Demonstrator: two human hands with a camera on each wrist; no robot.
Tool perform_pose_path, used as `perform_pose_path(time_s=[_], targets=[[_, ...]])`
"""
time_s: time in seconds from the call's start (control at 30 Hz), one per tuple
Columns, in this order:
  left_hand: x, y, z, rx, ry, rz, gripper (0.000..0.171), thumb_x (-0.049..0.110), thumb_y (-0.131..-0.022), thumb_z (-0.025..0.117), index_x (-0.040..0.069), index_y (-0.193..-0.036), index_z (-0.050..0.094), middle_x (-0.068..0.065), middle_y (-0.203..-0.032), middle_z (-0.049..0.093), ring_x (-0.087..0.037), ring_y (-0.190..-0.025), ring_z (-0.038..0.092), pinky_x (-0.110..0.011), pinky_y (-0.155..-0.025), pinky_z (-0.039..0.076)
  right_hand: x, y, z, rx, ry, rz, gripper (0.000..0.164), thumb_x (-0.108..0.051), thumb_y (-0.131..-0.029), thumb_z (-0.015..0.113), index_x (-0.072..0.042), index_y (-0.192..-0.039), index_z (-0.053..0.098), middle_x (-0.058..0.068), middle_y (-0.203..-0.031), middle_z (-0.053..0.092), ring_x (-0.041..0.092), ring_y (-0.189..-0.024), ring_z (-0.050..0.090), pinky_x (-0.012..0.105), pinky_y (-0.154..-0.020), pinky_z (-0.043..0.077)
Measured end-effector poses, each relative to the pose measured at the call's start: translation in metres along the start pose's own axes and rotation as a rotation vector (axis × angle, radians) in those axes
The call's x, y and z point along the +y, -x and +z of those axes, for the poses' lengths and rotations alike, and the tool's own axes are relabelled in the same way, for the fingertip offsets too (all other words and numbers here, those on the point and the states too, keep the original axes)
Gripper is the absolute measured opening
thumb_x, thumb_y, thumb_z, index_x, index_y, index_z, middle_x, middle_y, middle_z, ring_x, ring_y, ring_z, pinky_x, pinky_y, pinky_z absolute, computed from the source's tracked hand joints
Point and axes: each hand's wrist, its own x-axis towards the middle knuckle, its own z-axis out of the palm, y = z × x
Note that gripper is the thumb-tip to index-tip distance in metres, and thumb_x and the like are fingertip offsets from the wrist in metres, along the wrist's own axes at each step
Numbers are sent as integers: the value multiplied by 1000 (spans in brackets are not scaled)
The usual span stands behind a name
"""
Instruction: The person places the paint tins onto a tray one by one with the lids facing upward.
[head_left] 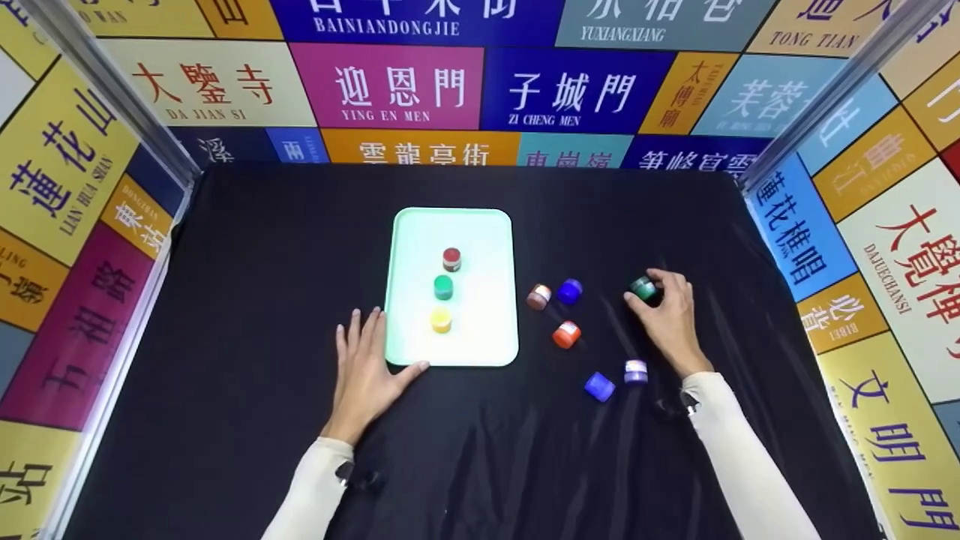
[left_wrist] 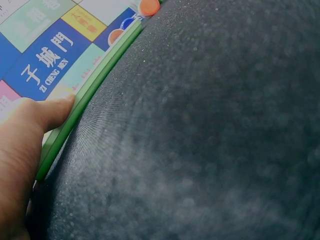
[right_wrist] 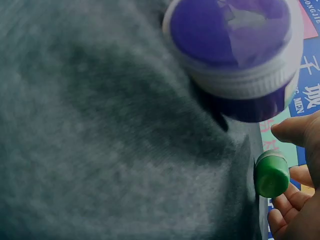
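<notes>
My left hand [head_left: 365,386] lies at the near left corner of a pale green tray [head_left: 487,352]; its fingers run along the left side and the thumb touches the near rim. On the tray stand a red paint jar [head_left: 451,259], a green jar [head_left: 443,287] and a yellow jar [head_left: 441,321] in a column. Over at the right, my right hand [head_left: 670,315] is around a dark green jar [head_left: 643,287], thumb and fingers on either side. In the right wrist view a gap shows between the thumb and this green jar [right_wrist: 272,175].
Between tray and right hand lie a brown jar [head_left: 538,297], a blue jar [head_left: 570,291] and an orange jar [head_left: 567,334]. Nearer are a blue-violet jar [head_left: 600,387] and a purple jar [head_left: 635,371]. Sign-covered walls [head_left: 390,86] border the black cloth [head_left: 262,262].
</notes>
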Motion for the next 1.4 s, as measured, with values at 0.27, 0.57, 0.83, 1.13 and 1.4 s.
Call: perform_pose_path(time_s=[0.27, 0.57, 0.83, 1.13, 1.4], targets=[[-1, 0, 1, -2, -1, -1, 114, 66, -92, 80, -3, -169, 35, -25, -174, 37, -48, -167, 16, -65, -135, 0, 5, -1, 2, -33, 13, 11, 58, -12, -91, 89, 8, -140, 65, 29, -136, 62, 46, -124, 52, 54, -107, 41], [0, 0, 1, 6, 2, 3, 114, 66, -91, 81, -5, -168, 37, -26, -173, 38, -49, -167, 17, -66, -135, 1, 8, -3, 4, -35, 18, 40, 60, -11, -92, 87, 9, -143, 61, 30, -135, 61, 48, -124, 52, 57, -107, 41], [0, -1, 1, 1, -4, 0, 113, 66, -91, 81, -4, -168, 37, -26, -173, 38, -49, -167, 17, -66, -135, 1, 11, -5, 5, -28, 23, 57, 57, -11, -93, 86, 8, -142, 63, 29, -134, 62, 48, -123, 52, 57, -106, 41], [0, 0, 1, 3, -6, 2, 113, 65, -91, 82, -5, -168, 37, -26, -173, 38, -49, -167, 17, -66, -135, 1, 14, -6, 7, -15, 36, 56, 54, -8, -93, 84, 9, -140, 63, 31, -134, 62, 50, -123, 53, 58, -107, 41], [-1, 0, 1, 11, -9, 10, 113, 65, -90, 81, -5, -168, 38, -26, -173, 39, -49, -167, 18, -66, -135, 1, 12, -8, 8, 31, 52, 39, 46, -3, -92, 82, 12, -132, 64, 33, -127, 63, 53, -118, 54, 59, -105, 41]])
